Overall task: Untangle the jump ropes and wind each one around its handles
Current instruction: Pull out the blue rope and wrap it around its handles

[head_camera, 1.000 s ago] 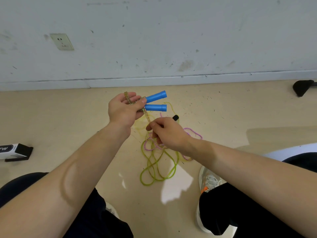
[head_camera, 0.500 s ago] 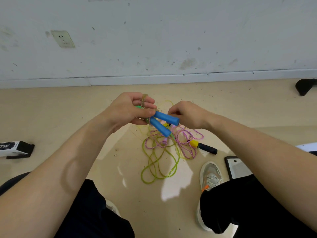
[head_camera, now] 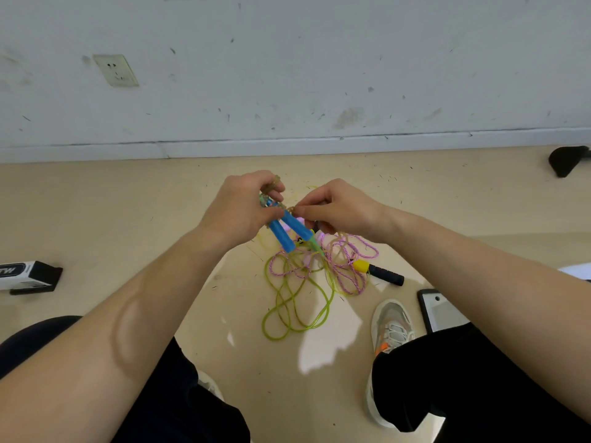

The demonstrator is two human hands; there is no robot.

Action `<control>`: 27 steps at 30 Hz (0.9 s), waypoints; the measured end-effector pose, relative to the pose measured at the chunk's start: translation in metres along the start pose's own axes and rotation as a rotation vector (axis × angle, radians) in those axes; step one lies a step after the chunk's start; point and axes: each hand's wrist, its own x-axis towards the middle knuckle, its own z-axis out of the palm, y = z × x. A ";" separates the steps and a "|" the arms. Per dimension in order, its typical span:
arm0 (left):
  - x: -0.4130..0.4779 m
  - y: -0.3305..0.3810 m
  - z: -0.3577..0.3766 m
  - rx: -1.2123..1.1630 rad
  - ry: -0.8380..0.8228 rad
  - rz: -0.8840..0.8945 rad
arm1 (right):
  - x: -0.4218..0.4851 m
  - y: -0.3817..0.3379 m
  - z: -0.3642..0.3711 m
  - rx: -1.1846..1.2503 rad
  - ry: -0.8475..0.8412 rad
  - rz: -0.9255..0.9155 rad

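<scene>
Winding seems in hand: the left hand [head_camera: 236, 212] grips both blue handles [head_camera: 287, 233] above the floor, the right hand [head_camera: 339, 209] close beside pinches their tan cord [head_camera: 271, 183]. Next the cord probably needs carrying tautly round the handles, clear of the green rope [head_camera: 287, 314] tangled below

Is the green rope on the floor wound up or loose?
Loose. The green rope lies spread in open loops on the floor, crossing the pink rope, not wound up.

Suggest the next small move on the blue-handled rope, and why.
Probably the right hand carries the beaded rope once around the blue handles: the left hand grips both handles together, and the right pinches the rope beside them.
</scene>
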 end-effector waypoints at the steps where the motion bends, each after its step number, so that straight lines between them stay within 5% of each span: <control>1: 0.000 0.000 0.001 -0.007 0.071 -0.005 | -0.001 -0.001 0.006 0.067 0.015 0.002; 4: 0.001 0.001 0.006 -0.090 0.248 -0.046 | -0.007 -0.005 0.025 0.120 0.038 -0.014; 9: -0.001 0.006 0.019 -0.383 0.409 -0.246 | -0.014 -0.005 0.050 -0.183 0.260 -0.167; 15: -0.003 0.011 0.020 -0.691 0.363 -0.507 | -0.013 0.003 0.057 -0.670 0.312 -0.265; 21: -0.005 0.015 0.023 -0.730 0.346 -0.525 | -0.017 0.004 0.065 -1.043 0.338 -0.304; 23: -0.004 0.012 0.021 -0.742 0.375 -0.528 | -0.020 0.004 0.072 -0.972 0.363 -0.331; 27: 0.001 0.011 0.015 -0.824 0.373 -0.540 | -0.025 0.004 0.080 -0.283 0.322 -0.109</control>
